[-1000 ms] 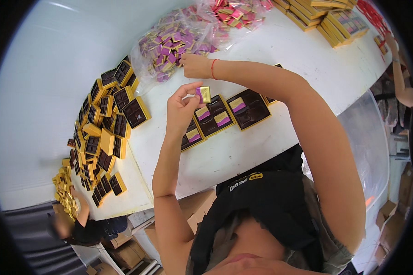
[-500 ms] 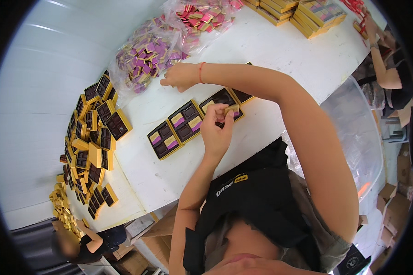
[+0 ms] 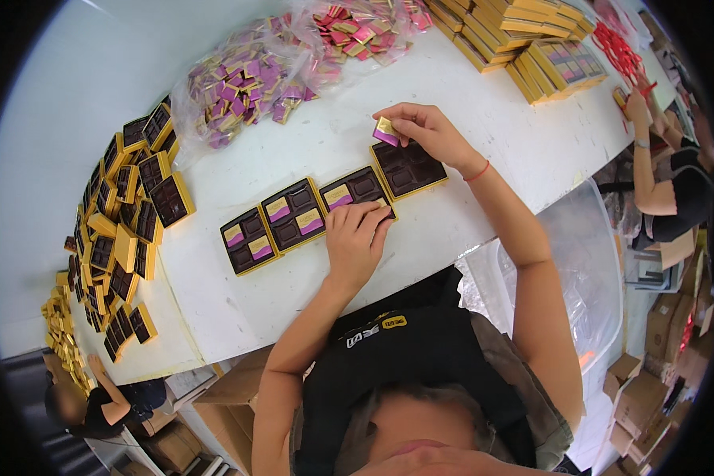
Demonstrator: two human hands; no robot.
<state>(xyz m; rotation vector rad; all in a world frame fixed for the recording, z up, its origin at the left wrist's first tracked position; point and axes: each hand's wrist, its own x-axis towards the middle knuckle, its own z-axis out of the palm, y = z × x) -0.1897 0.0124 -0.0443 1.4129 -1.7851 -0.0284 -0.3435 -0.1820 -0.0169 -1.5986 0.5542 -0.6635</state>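
Between thumb and fingers, my right hand (image 3: pixel 432 133) holds a small purple-and-gold wrapped square (image 3: pixel 386 131) above the back edge of the rightmost box (image 3: pixel 408 168), whose dark compartments hold no squares. My left hand (image 3: pixel 355 242) is bent over the third box (image 3: pixel 365 186), fingertips on another wrapped square (image 3: pixel 381 204) in its near right compartment; the hand partly hides this box. A wrapped square (image 3: pixel 338 197) sits in its far left compartment. The two boxes further left, the second (image 3: pixel 300 196) and the first (image 3: pixel 246 230), each carry two squares set diagonally.
Clear plastic bags of purple squares (image 3: pixel 246 87) and pink squares (image 3: pixel 357 36) lie behind the row. A heap of gold-edged boxes (image 3: pixel 127 230) covers the left side. Stacked boxes (image 3: pixel 523 47) stand at the back right. People work at left and right; a plastic tub (image 3: pixel 587 270) is beside me.
My right hand has come back from the purple bag, bringing a wrapped square over the rightmost box. My left hand has lowered its square into the third box. The whole view has shifted somewhat.
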